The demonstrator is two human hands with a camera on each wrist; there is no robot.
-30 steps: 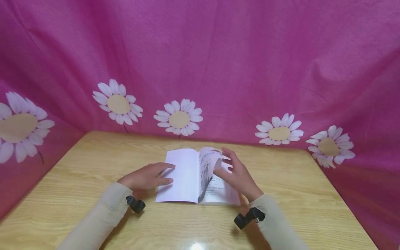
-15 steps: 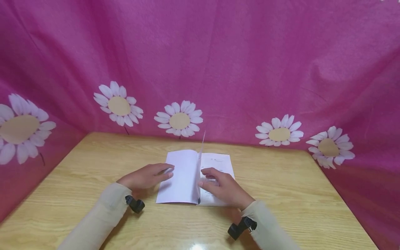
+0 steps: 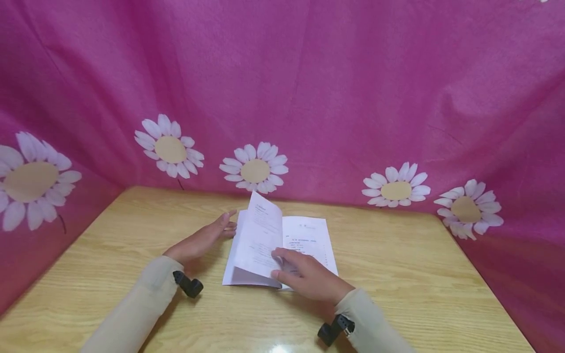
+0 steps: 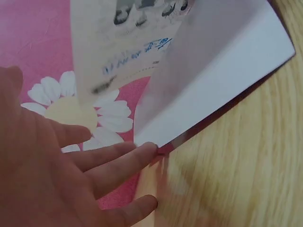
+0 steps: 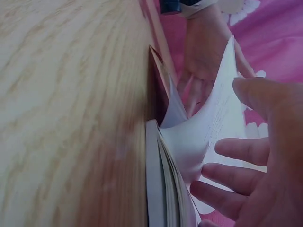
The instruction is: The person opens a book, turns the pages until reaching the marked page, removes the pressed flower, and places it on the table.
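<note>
An open book point(image 3: 311, 229) lies on the wooden table, its right page printed with lines of text. One leaf point(image 3: 260, 230) stands raised and leans over to the left; its far side bears a dark picture and blue lettering in the left wrist view. Beneath it is a blank white left side point(image 4: 227, 61). My left hand point(image 3: 200, 242) is at the book's left edge, fingers extended, with fingertips right at the blank side's corner. Near the spine, my right hand point(image 3: 311, 277) has its fingers loosely extended against the raised leaf, thumb apart from them.
The wooden table point(image 3: 397, 274) reaches out on all sides of the book. Behind it hangs a pink cloth point(image 3: 318, 98) printed with large white daisies. Both wrists wear a small black camera, one point(image 3: 189, 284) on the left and one point(image 3: 335, 329) on the right.
The leaf has swung from the right side, through upright, to lean left. My right hand has moved left toward the spine. My left hand has turned and drawn back to the book's left edge.
</note>
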